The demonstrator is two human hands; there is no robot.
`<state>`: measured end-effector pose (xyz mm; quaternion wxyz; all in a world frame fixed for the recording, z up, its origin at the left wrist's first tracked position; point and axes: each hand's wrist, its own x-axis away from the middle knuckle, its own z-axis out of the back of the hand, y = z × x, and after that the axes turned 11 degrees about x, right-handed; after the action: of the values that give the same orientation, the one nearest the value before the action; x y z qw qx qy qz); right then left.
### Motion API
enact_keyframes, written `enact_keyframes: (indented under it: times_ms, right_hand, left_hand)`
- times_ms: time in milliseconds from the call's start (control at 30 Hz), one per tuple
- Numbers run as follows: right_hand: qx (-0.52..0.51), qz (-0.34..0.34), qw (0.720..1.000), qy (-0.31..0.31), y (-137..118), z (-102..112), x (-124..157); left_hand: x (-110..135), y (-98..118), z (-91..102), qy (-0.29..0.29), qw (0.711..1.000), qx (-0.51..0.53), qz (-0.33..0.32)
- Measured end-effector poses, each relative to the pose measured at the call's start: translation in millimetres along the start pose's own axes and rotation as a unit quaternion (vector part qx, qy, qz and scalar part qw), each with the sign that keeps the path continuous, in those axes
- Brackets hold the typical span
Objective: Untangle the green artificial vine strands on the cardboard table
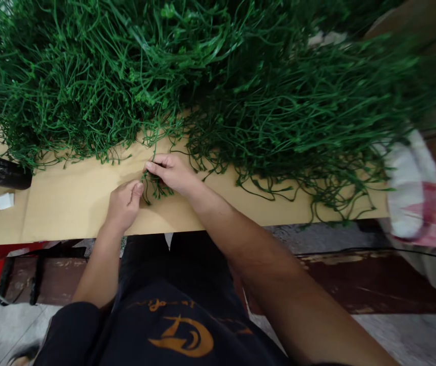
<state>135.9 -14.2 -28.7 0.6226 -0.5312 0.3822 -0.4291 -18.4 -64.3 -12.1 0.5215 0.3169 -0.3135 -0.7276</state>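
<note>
My right hand (175, 174) pinches a green artificial plant stem (161, 189) between thumb and fingers, just above the tabletop. Its thin strands with small budded tips hang below the fingers. Close by on the left, my left hand (125, 202) is closed, thumb pressed to the curled fingers. What it holds, if anything, is too small or hidden to make out. Beyond both hands lies a big heap of green artificial stems (88, 86), and a second thick bundle of them (297, 107) spreads to the right.
The table (68, 203) has a tan covering, with its front edge close to my body. At the left are a black vacuum bottle (2, 172) and a small white paper piece (4, 201). A white and pink bag (412, 188) stands at the right end.
</note>
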Motion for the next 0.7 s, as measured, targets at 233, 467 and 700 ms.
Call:
enact_keyframes:
  times_ms: [233,467,700]
  right_hand:
    - [-0.003,-0.074,0.993,0.092,-6,-4,-10]
    - [-0.052,-0.062,0.994,0.074,-2,-3,-6]
    - [-0.004,0.020,0.998,0.056,7,-1,-17]
  left_hand:
    - [19,24,-3.1,-0.107,0.985,0.076,-0.113]
    - [23,33,8.0,-0.091,0.977,0.177,-0.080]
    - [-34,76,-6.5,-0.013,0.985,0.125,-0.121]
